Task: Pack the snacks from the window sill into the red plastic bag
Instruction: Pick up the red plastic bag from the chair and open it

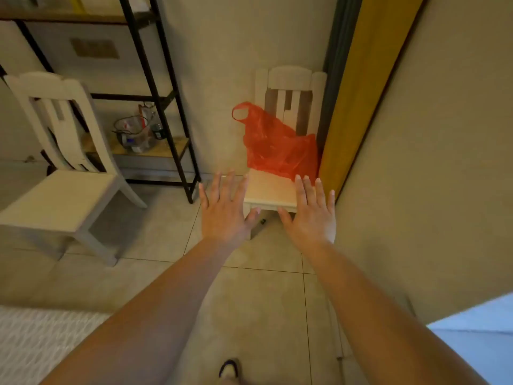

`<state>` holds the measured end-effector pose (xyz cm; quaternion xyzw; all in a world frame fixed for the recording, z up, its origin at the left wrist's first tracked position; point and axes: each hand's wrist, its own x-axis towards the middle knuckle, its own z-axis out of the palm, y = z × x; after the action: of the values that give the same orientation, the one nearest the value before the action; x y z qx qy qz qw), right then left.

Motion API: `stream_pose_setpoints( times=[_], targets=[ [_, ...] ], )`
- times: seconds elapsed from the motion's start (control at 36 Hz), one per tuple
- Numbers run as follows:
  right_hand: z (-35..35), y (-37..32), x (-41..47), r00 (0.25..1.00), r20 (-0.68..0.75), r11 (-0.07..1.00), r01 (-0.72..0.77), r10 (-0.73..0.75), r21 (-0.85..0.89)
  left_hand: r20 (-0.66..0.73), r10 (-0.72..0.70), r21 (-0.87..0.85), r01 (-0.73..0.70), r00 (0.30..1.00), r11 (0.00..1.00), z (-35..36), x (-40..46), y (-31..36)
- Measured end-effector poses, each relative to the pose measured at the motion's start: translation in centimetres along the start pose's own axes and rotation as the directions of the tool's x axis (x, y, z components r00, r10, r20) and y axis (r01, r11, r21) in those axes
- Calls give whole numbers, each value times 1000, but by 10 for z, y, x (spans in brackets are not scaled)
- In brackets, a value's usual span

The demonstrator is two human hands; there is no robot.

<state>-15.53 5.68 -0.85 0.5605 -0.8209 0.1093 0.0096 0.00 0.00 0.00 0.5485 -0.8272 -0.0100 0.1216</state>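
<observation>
The red plastic bag is lying crumpled on the seat of a small white chair, leaning against the chair's slatted back, with one handle loop sticking up at its upper left. The chair is standing in the corner between the wall and a yellow curtain. Both hands are reaching toward it, palms down, fingers straight and spread, holding nothing: the left hand is hovering at the seat's left front edge, the right hand just short of the bag's lower corner. No snacks and no window sill are showing here.

The step in hand looks like fetching the bag. Doing it well probably means taking it by the handle loops rather than bunching the thin film, then shaking the mouth open so that it is ready to receive the snacks. A second white chair and a black shelf rack are standing off to the left.
</observation>
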Motion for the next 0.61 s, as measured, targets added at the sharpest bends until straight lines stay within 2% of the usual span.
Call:
stream_pose_setpoints(
  times=[0.11, 0.28, 0.61],
  targets=[
    [15, -2, 30, 1000, -10, 1000, -15, 14, -26, 24, 21, 71, -22, 999, 997, 14, 32, -13],
    [42, -16, 80, 995, 74, 997, -60, 64, -52, 92, 78, 57, -84, 993, 995, 33, 90, -26],
    [74, -31, 168, 977, 153, 989, -139, 146, -56, 156, 131, 66, -143, 979, 988, 68, 184, -39]
  ],
)
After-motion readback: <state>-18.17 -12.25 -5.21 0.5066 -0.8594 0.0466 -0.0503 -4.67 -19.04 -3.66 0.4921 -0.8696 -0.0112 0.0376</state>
